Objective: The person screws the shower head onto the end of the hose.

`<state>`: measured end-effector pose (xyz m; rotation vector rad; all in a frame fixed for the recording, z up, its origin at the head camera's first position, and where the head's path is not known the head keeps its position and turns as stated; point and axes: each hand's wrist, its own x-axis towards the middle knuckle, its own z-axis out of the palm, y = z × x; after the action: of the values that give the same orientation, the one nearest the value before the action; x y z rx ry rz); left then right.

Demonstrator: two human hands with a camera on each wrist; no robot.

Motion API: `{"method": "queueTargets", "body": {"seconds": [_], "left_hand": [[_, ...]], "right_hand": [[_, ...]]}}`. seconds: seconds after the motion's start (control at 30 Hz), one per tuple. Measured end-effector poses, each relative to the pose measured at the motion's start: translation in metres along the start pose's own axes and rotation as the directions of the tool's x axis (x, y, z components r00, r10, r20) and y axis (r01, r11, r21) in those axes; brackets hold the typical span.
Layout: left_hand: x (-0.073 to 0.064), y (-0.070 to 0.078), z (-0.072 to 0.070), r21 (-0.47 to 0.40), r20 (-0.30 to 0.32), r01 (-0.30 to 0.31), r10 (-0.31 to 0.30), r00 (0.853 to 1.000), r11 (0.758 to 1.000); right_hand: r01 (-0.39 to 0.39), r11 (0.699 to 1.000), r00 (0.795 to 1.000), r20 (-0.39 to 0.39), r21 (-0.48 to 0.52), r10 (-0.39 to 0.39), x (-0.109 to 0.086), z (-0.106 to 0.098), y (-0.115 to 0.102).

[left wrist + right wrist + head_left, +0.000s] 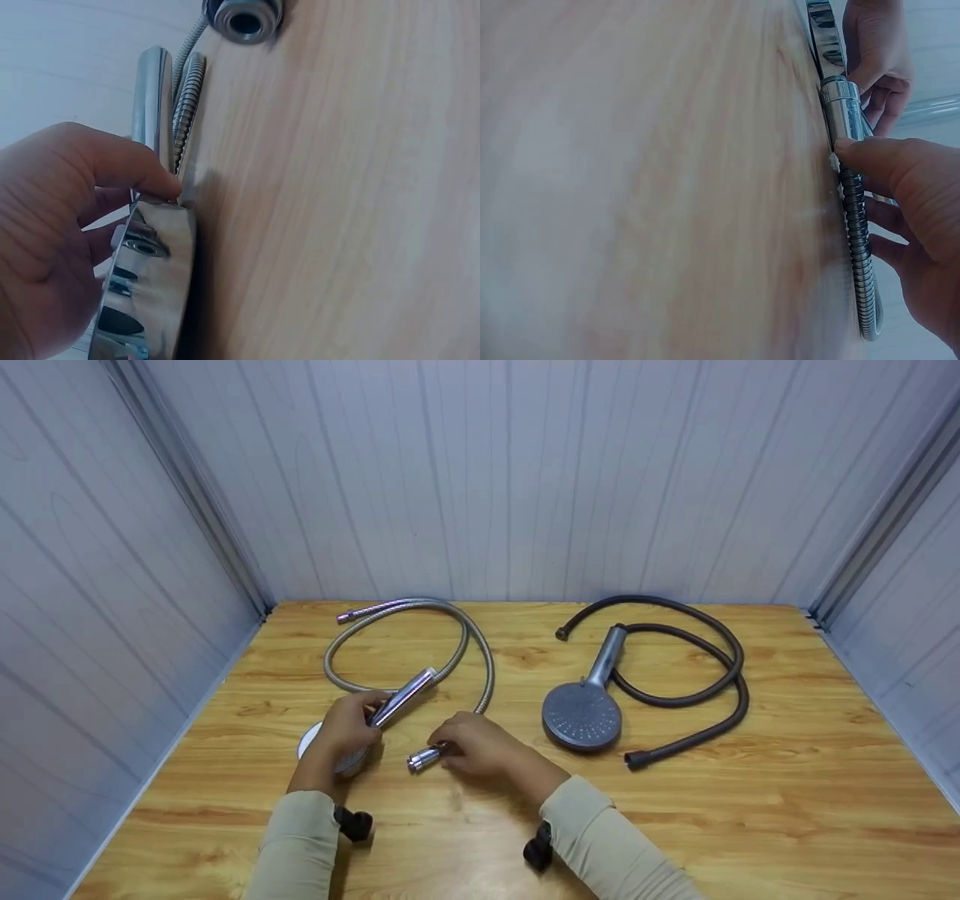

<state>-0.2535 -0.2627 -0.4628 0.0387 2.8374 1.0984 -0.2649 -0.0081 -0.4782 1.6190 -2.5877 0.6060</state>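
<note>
My left hand grips a chrome hand shower around its neck, where handle and round head meet. The handle points up and to the right, and the hand covers part of the head. In the left wrist view the shiny side of the head shows below the fingers. My right hand pinches a flexible metal shower hose just behind its chrome end fitting. That fitting points left toward the hand shower, a short gap away. In the left wrist view the fitting's round opening faces the camera.
The chrome hose loops behind both hands, its other end at the back left. To the right lie a grey hand shower, spray face up, and a coiled black hose. Pale panel walls enclose the wooden table.
</note>
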Motion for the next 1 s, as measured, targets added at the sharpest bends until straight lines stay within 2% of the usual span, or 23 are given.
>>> {"method": "queueTargets", "body": {"seconds": [0.17,0.4,0.57,0.73,0.87,1.0], "left_hand": [[-0.0002,-0.0012,-0.0015,0.032,-0.002,-0.019,0.019,1.0,0.999],[0.0,-0.0027,-0.0024,0.032,-0.024,-0.093,0.094,0.995,0.995],[-0.0009,-0.0021,-0.0026,0.014,-0.031,-0.059,0.059,0.998,0.998],[-0.0002,-0.0013,-0.0034,0.061,-0.048,-0.036,0.039,0.998,0.997],[-0.0002,-0.0002,-0.0029,0.086,-0.044,-0.057,0.061,0.997,0.995],[-0.0011,0.0005,-0.0014,0.09,-0.038,-0.064,0.067,0.997,0.994]], "right_hand": [[-0.001,1.0,1.0,-0.003,-0.006,0.001,-0.0003,-0.001,-0.0021],[0.046,0.998,0.999,-0.001,-0.047,-0.046,0.0025,0.0,-0.0041],[0.052,0.998,0.998,-0.016,-0.03,-0.053,0.0007,-0.0003,-0.0033],[0.043,0.999,0.999,-0.025,-0.019,-0.044,-0.0007,0.0003,-0.0028],[0.03,0.999,0.999,-0.01,-0.025,-0.03,-0.0002,0.0012,-0.004],[0.01,1.0,1.0,0.005,0.029,-0.011,0.0001,0.0011,-0.0054]]}}
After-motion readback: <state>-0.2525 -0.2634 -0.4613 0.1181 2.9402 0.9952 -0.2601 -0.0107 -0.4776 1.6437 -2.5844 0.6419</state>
